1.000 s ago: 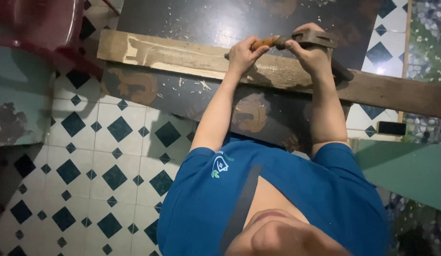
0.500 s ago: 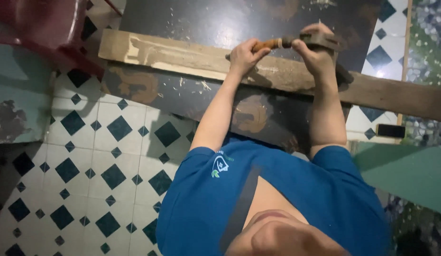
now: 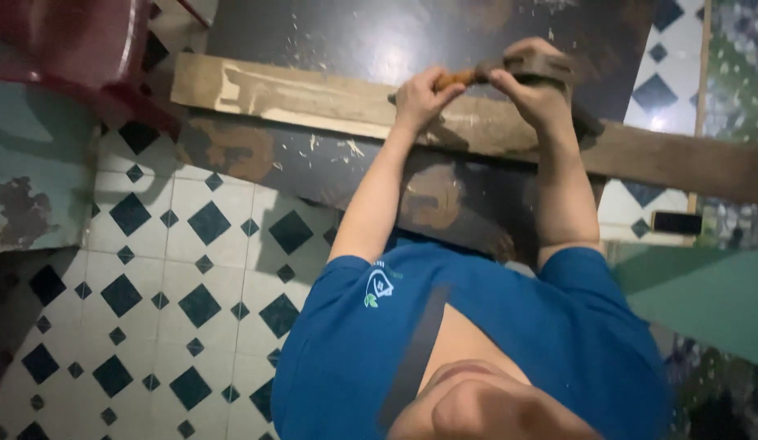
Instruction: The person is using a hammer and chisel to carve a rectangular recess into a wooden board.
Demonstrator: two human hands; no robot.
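1. Left hand [image 3: 424, 96]: fingers curled tight round the wooden handle [image 3: 459, 79] of a hand tool, prob. a small plane or spokeshave; exact type can't be told. Grip low and near the wood, judged to steer the tool.
2. Right hand [image 3: 535, 91]: fingers wrapped over the tool's dark body [image 3: 532, 65], palm on top. Judged: bears down to keep the tool seated on the wood.
3. Tool sits on the upper face of the plank [image 3: 314, 99], approx. mid-length, both hands on it. Tool's long axis runs along the plank; handle end points to picture-left, body to picture-right.
4. Plank: long axis left-to-right across view, right end dropping slightly lower in frame. Lies flat on the dark tabletop [image 3: 330, 33], near its edge, so both forearms reach it straight from the body.
5. Pale scraped patch at plank's left end; light shavings [image 3: 350, 148] scattered on tabletop beside plank.
6. Surrounds: tiled floor [image 3: 191, 269] w/ dark diamonds below; red plastic chair [image 3: 61, 41] top-left, well apart from hands.
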